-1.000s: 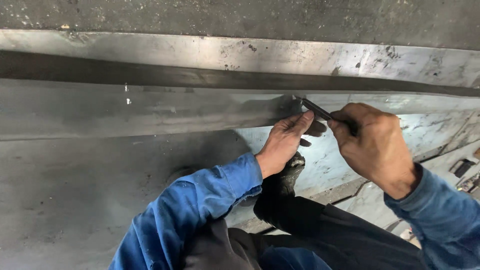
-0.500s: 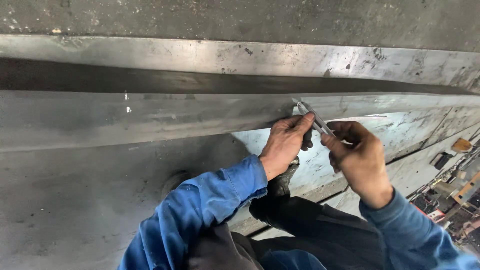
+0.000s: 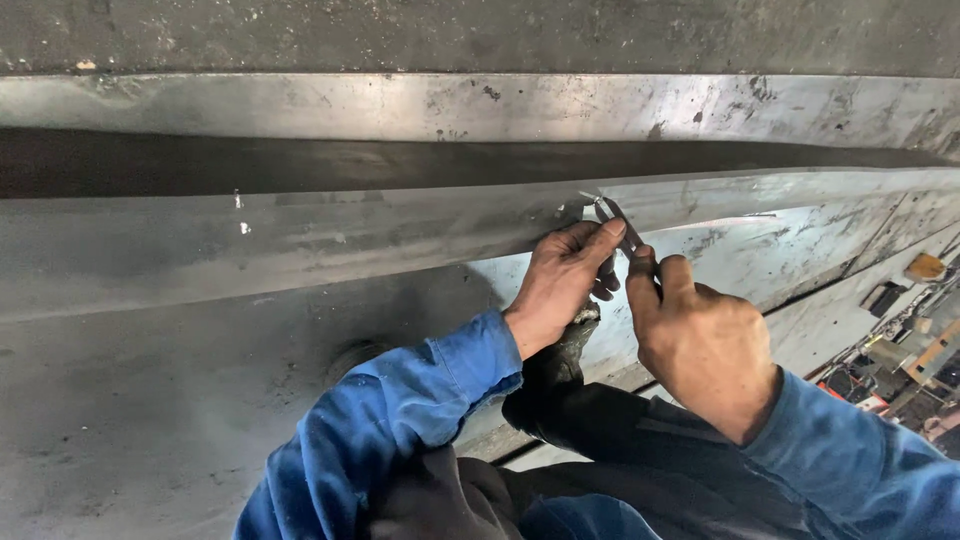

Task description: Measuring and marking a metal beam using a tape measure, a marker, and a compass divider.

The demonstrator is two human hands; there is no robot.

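Crouching over the work, you are holding a slim metal measuring tool (image 3: 618, 226) against the edge of a long steel plate (image 3: 300, 235). Your left hand (image 3: 560, 285) is resting on that edge, fingers curled and closed around the near side of the tool, thumb side pressing toward the metal. Your right hand (image 3: 700, 345) is pinching the tool's lower end, forefinger and thumb closed on it, the remaining fingers folded under. The tool's tip is sitting right at the lip of the plate, just above your left knuckles, with its dark body angling down toward your right hand.

Judging by its look, the tool is light, thin and stiff, and its bare metal is likely slippery in oily fingers, so a pinch on the flat sides near the middle seems the steadiest hold; gripping the pointed tips would probably nudge it off the edge. The plate itself looks heavy and rigid, and its edge may be sharp, so you are better off keeping the fingertips on its flat face.

Your blue sleeves (image 3: 400, 420) and dark trousers (image 3: 620, 440) are filling the bottom of the view. At the far right, down past the plate, small boxes and parts (image 3: 925, 340) are lying on a lower level; what any box is holding is too small to tell.
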